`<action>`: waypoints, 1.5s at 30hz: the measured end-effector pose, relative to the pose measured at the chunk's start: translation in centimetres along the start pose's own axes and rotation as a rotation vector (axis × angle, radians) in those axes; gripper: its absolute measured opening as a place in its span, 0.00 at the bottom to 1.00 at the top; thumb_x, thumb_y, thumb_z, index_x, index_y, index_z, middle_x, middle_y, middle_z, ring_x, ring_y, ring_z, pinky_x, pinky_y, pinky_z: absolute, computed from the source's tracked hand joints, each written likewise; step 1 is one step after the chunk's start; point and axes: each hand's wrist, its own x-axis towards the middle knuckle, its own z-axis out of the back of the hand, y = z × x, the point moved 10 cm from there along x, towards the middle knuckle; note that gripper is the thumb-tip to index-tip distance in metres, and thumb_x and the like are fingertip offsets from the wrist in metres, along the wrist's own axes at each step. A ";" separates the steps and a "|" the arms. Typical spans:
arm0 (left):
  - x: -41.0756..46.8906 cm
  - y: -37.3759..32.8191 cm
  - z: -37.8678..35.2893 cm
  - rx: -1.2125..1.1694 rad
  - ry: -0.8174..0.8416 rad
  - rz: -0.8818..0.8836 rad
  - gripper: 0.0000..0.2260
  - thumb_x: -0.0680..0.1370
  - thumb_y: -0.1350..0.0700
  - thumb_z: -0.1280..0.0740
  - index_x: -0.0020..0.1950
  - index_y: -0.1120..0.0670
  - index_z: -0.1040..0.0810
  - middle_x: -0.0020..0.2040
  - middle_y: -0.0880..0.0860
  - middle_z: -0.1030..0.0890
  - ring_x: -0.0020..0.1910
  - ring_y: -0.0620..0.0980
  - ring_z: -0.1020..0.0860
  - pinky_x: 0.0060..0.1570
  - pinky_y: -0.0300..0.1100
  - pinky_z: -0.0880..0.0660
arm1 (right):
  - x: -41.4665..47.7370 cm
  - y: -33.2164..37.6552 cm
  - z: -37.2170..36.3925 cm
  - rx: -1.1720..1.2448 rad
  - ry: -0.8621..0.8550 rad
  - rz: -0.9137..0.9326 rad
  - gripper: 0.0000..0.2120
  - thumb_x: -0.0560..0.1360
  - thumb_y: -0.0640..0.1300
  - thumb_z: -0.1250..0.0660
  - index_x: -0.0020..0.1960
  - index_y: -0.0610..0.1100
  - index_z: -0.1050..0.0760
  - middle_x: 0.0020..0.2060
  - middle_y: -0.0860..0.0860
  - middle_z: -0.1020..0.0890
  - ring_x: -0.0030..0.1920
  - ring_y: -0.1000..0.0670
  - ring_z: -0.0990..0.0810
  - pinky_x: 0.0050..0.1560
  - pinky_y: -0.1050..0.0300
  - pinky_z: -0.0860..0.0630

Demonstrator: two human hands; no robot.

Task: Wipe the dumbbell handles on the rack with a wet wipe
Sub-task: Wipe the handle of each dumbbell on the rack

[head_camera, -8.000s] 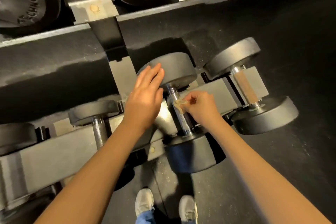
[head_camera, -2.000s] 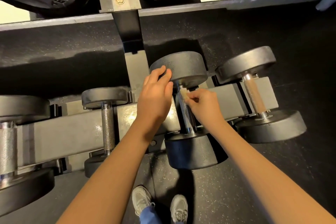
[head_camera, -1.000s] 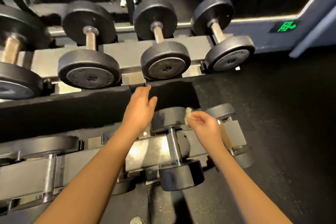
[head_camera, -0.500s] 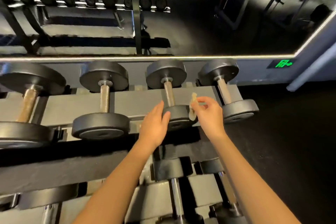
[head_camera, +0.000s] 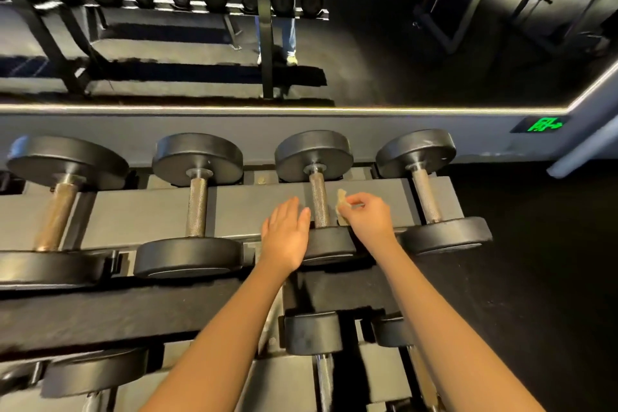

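Our left hand (head_camera: 286, 234) flat, fingers straight, partly covering the dumbbell (head_camera: 314, 155) near head, our right hand (head_camera: 366, 219) pinching the wet wipe (head_camera: 341, 200) just right of its handle (head_camera: 319, 199), neighbouring dumbbells (head_camera: 197, 204) either side on the rack (head_camera: 261, 207), mirror (head_camera: 368, 43) behind.

A gym: dumbbell rack (head_camera: 261, 204) along a wall mirror (head_camera: 368, 43).

Black dumbbell heads (head_camera: 314, 154), knurled silver handles (head_camera: 319, 201) (one rusty brown), beige wipe (head_camera: 341, 196)

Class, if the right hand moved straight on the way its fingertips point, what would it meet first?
Probably the dumbbell handle beside the right hand, its pinched wet wipe touching first; depth unclear.
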 end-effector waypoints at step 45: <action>5.3 6.7 0.1 0.634 0.286 0.038 0.30 0.81 0.43 0.42 0.78 0.48 0.52 0.79 0.48 0.56 0.77 0.55 0.56 0.73 0.55 0.43 | 6.2 2.3 -4.2 0.003 -0.011 0.035 0.08 0.76 0.40 0.33 0.41 0.41 0.17 0.35 0.47 0.19 0.38 0.51 0.23 0.42 0.59 0.26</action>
